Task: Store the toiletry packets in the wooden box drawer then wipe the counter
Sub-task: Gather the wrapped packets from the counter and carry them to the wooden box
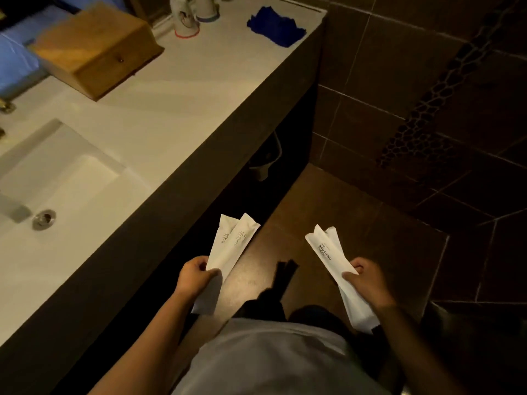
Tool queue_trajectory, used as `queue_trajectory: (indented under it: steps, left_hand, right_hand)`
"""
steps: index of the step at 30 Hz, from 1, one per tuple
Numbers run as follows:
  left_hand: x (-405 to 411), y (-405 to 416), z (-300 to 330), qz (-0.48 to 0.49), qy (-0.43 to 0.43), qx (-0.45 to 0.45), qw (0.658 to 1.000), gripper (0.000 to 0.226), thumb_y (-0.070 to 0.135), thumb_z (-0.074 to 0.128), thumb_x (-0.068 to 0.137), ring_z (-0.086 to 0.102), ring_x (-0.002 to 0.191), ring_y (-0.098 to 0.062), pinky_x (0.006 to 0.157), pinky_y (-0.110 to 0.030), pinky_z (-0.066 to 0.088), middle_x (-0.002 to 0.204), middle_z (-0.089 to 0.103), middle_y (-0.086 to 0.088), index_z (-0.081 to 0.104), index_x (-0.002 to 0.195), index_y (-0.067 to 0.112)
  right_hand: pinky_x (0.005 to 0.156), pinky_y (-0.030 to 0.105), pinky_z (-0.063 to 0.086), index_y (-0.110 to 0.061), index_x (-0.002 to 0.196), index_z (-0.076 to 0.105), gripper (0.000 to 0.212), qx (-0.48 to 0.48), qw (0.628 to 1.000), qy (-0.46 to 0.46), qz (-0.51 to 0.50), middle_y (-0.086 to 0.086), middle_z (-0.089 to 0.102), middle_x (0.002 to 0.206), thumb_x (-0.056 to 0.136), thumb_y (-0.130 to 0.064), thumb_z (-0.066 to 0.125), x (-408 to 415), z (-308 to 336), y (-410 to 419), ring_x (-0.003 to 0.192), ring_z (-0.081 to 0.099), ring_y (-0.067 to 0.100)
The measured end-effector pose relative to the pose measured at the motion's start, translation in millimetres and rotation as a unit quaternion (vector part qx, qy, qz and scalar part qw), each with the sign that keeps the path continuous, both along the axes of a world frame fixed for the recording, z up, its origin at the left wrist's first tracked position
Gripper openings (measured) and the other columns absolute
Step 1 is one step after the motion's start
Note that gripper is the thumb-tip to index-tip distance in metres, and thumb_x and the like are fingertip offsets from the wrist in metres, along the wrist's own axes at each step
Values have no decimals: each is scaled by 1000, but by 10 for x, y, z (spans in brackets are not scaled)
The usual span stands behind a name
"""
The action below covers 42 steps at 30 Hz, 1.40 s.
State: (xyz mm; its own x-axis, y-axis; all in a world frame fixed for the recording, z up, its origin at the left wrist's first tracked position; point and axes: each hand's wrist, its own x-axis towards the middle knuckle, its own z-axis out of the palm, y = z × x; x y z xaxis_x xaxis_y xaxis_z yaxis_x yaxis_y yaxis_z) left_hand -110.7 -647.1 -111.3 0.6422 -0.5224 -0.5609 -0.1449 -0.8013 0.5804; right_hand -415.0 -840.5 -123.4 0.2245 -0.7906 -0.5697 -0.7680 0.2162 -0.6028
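Observation:
My left hand (195, 273) grips two long white toiletry packets (231, 246) printed "BRUSHING TEETH", held over the floor just off the counter's front edge. My right hand (365, 280) grips two more white packets (328, 253) of the same kind, further right above the dark floor. The wooden box (94, 49) stands at the back left of the white counter (176, 89), its drawer with a small knob (121, 60) closed. A crumpled blue cloth (275, 27) lies at the counter's far right corner.
A white sink basin (54, 178) with a metal drain (43, 219) is sunk into the counter at left. Two upturned cups (185, 17) stand behind the box. Blue items (14, 61) sit at far left. Dark tiled floor and wall fill the right.

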Motion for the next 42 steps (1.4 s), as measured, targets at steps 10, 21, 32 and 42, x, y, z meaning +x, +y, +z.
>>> queue_trajectory:
  steps: [10, 21, 32, 42]
  left_hand:
    - [-226, -1387, 62, 108, 5, -40, 993, 23, 15, 67, 81, 58, 91, -19, 71, -28, 45, 99, 63, -3, 64, 104, 13]
    - [-673, -1673, 23, 255, -23, 6, 967, 24, 16, 71, 76, 57, 77, -12, 59, -20, 42, 88, 62, 1, 65, 100, 16]
    - [198, -2038, 463, 202, -67, -25, 977, 22, 15, 71, 77, 58, 85, -9, 67, -21, 41, 88, 63, 10, 63, 91, 30]
    - [1662, -2999, 1441, 141, -36, -187, 972, 14, 21, 70, 68, 62, 73, -12, 65, -22, 46, 81, 71, 2, 66, 73, 33]
  right_hand:
    - [67, 29, 48, -5, 82, 57, 14, 13, 993, 33, 111, 9, 59, 86, 78, -1, 70, -1, -160, -1621, 80, 58, 23]
    - [73, 35, 50, -9, 80, 57, 15, 3, 966, 33, 258, 7, 59, 81, 77, -2, 69, 716, -39, -2869, 78, 57, 24]
    - [57, 25, 44, -9, 79, 59, 10, -13, 965, -133, 224, -2, 62, 76, 78, -3, 67, 2178, 629, -3097, 70, 59, 14]
    - [58, 23, 47, -10, 82, 59, 14, 10, 964, -256, 66, 8, 66, 84, 79, 0, 67, 3335, 1286, -3237, 73, 62, 17]
